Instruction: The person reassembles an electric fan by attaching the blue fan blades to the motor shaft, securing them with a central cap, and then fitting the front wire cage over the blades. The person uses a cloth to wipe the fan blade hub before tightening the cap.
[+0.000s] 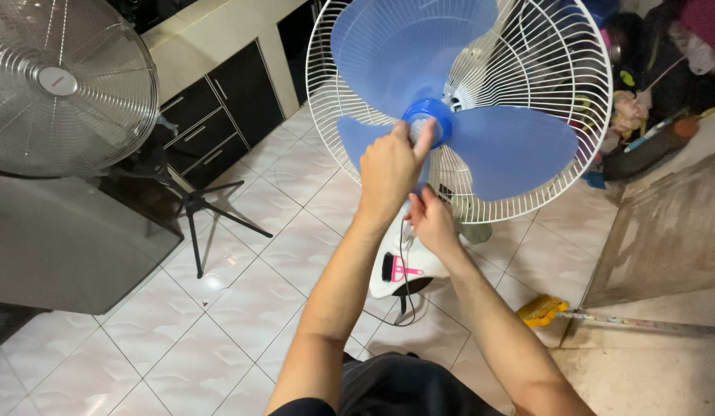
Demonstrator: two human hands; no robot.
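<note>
Up near twelve o'clock, the left hand [388,171] has its fingers [423,139] curled tight around the blue hub cap [430,123] at the middle of the blue fan blades [481,115], thumb and forefinger pinching it. Below it, toward six o'clock of the hub, the right hand [432,222] sits with fingers loosely bent, touching the lower rim of the white wire guard [527,69]; whether it grips the wire I cannot tell. The fan's white base [396,273] stands on the tiled floor [242,300] with a small pink brush [400,270] lying on it. Open floor lies at seven to nine o'clock. A second, metal fan [64,85] on a black tripod [195,212] stands at ten o'clock, clutter at two o'clock.
</note>
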